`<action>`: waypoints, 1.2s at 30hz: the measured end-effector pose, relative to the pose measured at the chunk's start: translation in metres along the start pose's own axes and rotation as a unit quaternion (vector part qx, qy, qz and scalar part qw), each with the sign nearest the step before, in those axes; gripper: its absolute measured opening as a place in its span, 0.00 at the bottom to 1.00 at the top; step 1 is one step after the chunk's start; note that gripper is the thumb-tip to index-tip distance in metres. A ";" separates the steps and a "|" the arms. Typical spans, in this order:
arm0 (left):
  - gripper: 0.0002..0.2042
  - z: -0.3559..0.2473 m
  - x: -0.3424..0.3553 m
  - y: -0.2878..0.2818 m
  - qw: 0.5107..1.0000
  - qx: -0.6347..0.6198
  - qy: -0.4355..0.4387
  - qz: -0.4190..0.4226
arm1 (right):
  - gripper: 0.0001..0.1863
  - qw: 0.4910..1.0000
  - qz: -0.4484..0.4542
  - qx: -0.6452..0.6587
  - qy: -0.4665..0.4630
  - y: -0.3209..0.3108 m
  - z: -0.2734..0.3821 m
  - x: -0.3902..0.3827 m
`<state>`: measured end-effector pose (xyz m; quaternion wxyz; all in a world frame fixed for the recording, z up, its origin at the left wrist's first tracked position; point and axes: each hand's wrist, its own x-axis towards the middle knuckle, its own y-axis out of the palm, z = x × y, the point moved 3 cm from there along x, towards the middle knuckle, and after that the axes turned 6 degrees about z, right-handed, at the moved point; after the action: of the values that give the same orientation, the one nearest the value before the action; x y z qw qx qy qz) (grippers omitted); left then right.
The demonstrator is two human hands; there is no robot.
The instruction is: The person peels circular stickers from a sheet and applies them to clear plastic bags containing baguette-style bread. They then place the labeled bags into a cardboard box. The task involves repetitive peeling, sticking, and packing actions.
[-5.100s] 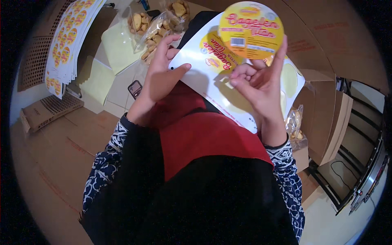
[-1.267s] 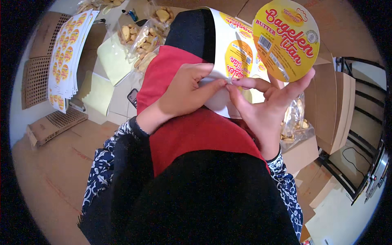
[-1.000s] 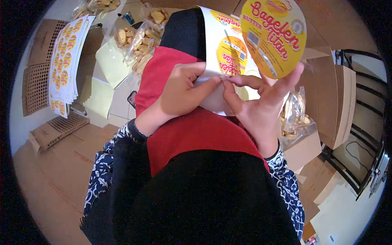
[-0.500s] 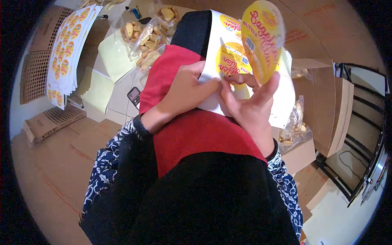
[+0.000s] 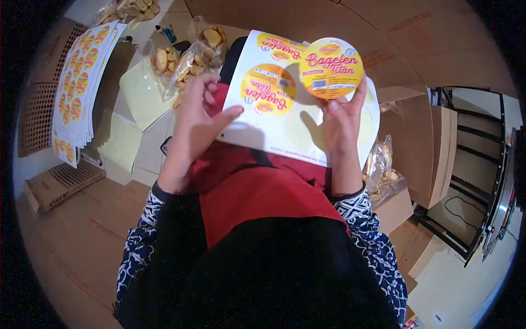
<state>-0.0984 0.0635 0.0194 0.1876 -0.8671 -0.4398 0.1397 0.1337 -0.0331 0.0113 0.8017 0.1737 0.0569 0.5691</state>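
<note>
A round yellow-and-white sticker [image 5: 330, 67] with red lettering stands upright between the fingertips of my right hand [image 5: 344, 123], which pinches its lower edge. Under that hand, a white sticker sheet [image 5: 249, 130] lies across my lap on a red cloth [image 5: 268, 194]. Other round yellow stickers are still on the sheet's left part. Pale blank circles show on its right part, beneath my right hand. Off the sheet's left edge, my left hand [image 5: 193, 126] holds nothing, its fingers apart and thumb stretched toward the sheet.
Clear bags of pale baked pieces [image 5: 189, 66] lie at the far left; another bag [image 5: 382, 167] lies right of my lap, beside an open cardboard box [image 5: 419, 159]. A stack of sticker sheets [image 5: 82, 82] stands left, near yellowish backing sheets [image 5: 143, 90]. Farther right is a black metal rack [image 5: 475, 159].
The sticker has come away from the sheet and turned to face me in my right hand. My left hand has let go of the sheet, moved left and opened.
</note>
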 end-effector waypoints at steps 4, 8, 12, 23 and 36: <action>0.20 -0.049 0.021 0.007 0.980 0.063 0.174 -0.069 | 0.46 0.996 0.088 0.004 0.006 0.014 -0.001 -0.013; 0.10 -0.040 0.053 0.040 0.980 -0.099 0.160 0.070 | 0.46 0.983 0.144 -0.114 -0.006 0.020 -0.003 -0.011; 0.09 -0.067 0.051 0.038 0.960 0.086 0.248 0.091 | 0.51 0.993 0.089 -0.001 0.076 0.009 -0.001 -0.013; 0.25 -0.098 0.054 0.046 0.946 0.147 0.286 0.041 | 0.02 0.989 -0.054 0.135 -0.038 -0.022 -0.011 -0.026; 0.32 -0.041 0.035 0.067 0.827 0.475 0.241 0.182 | 0.48 0.791 -0.489 -0.355 -0.094 -0.261 0.044 -0.019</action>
<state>-0.0142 0.0474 0.0235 0.6475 -0.7412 -0.0945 0.1499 0.3727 -0.1360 -0.0394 0.9796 -0.1218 -0.1475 0.0618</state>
